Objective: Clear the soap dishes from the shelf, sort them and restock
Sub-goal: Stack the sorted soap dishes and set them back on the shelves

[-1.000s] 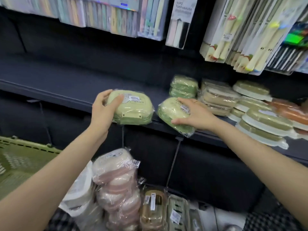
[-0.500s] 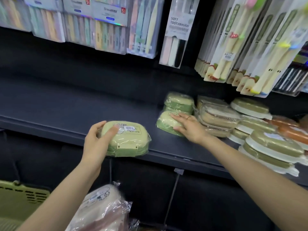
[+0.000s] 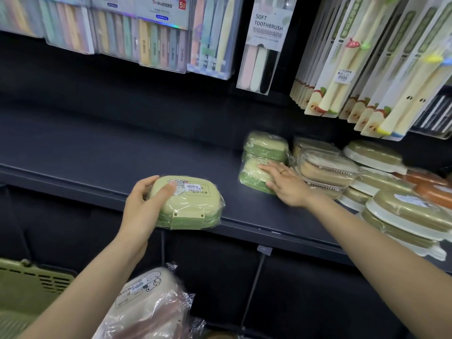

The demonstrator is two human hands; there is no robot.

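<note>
Holding green soap box in left grip, at shelf edge.

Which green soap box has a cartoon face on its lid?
The light green hinged soap box in the left hand, at the shelf's front edge. Its lid shows a cartoon face and a barcode sticker; no drawing shows on the other green ones.

On the shelf, a lidded soap box sits at the front edge — left of two stacked soap dishes. Further right lie more stacks; toothbrush packs hang above, a basket below left.
</note>
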